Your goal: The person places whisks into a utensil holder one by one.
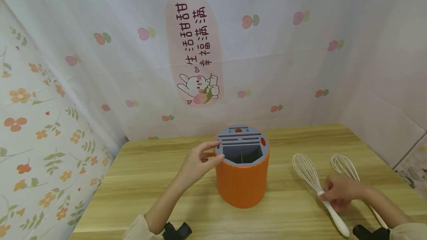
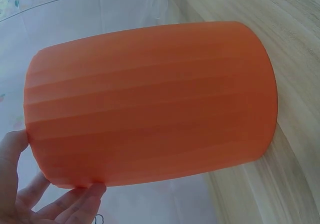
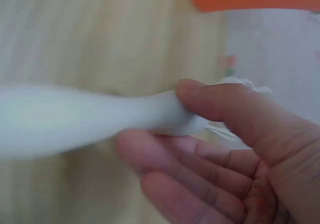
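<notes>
An orange round utensil holder stands upright on the table, its grey slotted top facing up. My left hand holds its upper left rim, thumb near the front edge and fingers further back. In the left wrist view the ribbed orange wall fills the middle, with fingertips against its upper end. My right hand pinches a white whisk where handle meets wires. The right wrist view shows thumb and fingers on either side of its blurred handle.
A second white whisk lies to the right, partly hidden behind my right hand and forearm. The wooden table ends at a printed curtain behind. Floral cloth hangs on the left side.
</notes>
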`<state>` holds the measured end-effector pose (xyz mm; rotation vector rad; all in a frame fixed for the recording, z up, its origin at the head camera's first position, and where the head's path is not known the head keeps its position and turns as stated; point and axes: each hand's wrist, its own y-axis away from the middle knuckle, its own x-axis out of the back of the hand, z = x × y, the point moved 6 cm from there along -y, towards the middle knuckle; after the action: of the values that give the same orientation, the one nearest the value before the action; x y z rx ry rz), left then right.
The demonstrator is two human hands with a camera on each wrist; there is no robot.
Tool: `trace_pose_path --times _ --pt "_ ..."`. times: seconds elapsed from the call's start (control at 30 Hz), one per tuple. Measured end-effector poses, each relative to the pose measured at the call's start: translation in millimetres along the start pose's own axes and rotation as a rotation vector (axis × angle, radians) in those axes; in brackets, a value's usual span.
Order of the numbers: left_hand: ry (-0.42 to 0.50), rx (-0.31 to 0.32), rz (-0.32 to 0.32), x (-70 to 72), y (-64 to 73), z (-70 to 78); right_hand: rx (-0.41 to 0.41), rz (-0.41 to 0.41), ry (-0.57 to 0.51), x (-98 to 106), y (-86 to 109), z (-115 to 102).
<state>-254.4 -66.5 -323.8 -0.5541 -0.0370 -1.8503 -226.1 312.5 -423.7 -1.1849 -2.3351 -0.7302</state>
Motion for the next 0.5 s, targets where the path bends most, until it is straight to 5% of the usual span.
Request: trace_pose_path --times 0.17,0.5 --pt "0.0 -0.002 0.002 -0.4 0.2 0.2 0.057 0.043 0.028 20.9 -6.8 -57.9" --pt "0.017 0.008 0.01 -1.1 -0.6 -1.2 0.356 0.103 0.125 43.4 -22.3 -215.0"
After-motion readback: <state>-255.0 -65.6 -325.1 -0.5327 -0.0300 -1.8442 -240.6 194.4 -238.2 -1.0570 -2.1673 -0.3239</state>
